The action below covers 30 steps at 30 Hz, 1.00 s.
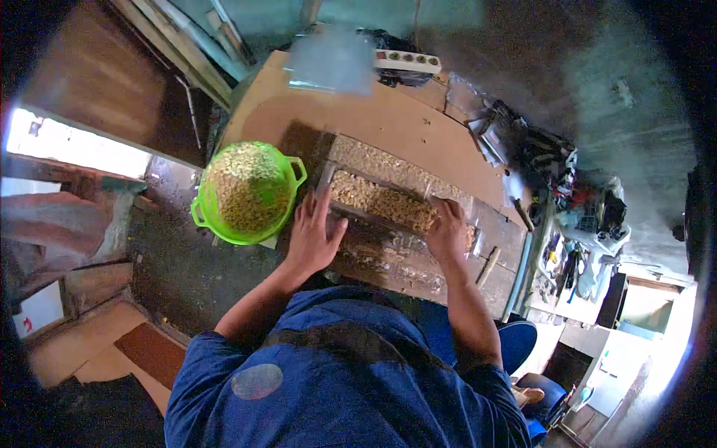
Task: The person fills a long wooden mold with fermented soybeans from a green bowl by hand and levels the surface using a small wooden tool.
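Note:
A long, narrow wooden frame (371, 218) lies on the worktable, filled with pale brown nuts or grains (381, 200). My left hand (314, 233) rests by the frame's left end, fingers stretched and thumb apart, holding nothing that I can see. Toward the frame's right part, my right hand (448, 231) reaches over the filling with bent fingers. Its fingertips touch or hover just above the pieces; which of the two I cannot tell. Beside my left hand stands a bright green two-handled colander (297, 172) heaped with similar pieces.
Clear plastic sheets (332, 63) and a white power strip (407, 61) lie at the table's far edge. A short stick (488, 267) and a bluish pipe (518, 276) are on the right. Farther right is a cluttered shelf (590, 231); part of another person's foot (532, 396) shows at the lower right.

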### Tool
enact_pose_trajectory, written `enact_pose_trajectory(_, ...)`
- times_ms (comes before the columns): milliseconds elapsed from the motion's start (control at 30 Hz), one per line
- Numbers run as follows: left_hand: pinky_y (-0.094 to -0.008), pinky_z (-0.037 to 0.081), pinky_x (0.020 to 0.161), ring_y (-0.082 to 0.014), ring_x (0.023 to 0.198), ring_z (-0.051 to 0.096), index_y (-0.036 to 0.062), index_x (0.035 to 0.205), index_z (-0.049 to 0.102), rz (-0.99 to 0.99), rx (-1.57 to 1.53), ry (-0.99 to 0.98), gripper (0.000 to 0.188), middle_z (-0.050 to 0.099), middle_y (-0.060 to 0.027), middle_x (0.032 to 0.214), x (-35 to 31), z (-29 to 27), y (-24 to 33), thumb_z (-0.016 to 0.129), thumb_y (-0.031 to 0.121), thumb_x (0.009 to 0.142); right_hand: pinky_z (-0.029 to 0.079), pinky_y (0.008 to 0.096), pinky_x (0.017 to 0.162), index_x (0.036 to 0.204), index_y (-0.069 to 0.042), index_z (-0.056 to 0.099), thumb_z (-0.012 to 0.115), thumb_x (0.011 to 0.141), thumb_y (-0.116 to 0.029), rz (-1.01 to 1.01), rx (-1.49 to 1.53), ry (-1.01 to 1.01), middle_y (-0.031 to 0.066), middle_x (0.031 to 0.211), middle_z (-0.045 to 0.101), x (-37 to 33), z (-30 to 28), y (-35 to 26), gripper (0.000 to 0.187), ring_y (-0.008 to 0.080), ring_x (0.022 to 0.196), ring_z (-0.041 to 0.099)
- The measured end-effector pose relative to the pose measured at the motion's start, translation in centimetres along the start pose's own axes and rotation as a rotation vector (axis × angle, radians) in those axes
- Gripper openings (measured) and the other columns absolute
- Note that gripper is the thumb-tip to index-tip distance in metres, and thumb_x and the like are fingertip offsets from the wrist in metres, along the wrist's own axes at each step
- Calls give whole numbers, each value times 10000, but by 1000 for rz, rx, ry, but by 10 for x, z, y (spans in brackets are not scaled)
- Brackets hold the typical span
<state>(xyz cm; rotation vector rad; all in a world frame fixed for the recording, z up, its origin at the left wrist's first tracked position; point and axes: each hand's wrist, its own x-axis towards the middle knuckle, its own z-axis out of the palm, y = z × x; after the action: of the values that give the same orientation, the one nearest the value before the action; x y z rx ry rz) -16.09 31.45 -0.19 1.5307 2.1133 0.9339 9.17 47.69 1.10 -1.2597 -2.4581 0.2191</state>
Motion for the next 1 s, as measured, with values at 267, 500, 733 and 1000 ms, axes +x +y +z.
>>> enact_pose_trajectory(267, -545, 239, 1140, -507, 1372, 288, 59, 1524, 227, -39, 7, -41, 745, 307, -251, 1525, 4, 0, -5, 577, 352, 936, 457, 451, 928, 1053, -101, 658, 586, 714, 10, 114, -75, -97, 117, 1179, 593, 0, -10, -9, 364, 334, 1116, 537)
enact_pose_trajectory(500, -546, 261, 1128, -485, 1371, 307, 35, 1492, 313, 56, -97, 57, 701, 342, -247, 1498, 12, 3, -10, 597, 322, 919, 463, 453, 865, 1060, -98, 638, 625, 781, -75, 190, -143, -85, 109, 1081, 643, 1, -14, -10, 280, 336, 997, 607)
enact_pose_trajectory(733, -548, 195, 1161, -416, 1418, 285, -7, 1463, 357, 174, 65, -26, 644, 329, -207, 1528, 11, 3, 6, 577, 279, 929, 455, 489, 866, 1139, -94, 608, 581, 798, -55, 182, -61, -73, 143, 1059, 648, -4, -17, -8, 345, 357, 994, 613)
enact_pose_trajectory(1000, -601, 162, 1154, -340, 1443, 272, -35, 1412, 409, 154, 203, -194, 624, 341, -195, 1517, 6, 9, 10, 533, 353, 939, 433, 468, 961, 1192, -86, 617, 572, 783, -12, -4, 22, -139, 162, 1185, 609, 31, -15, -56, 419, 358, 1117, 567)
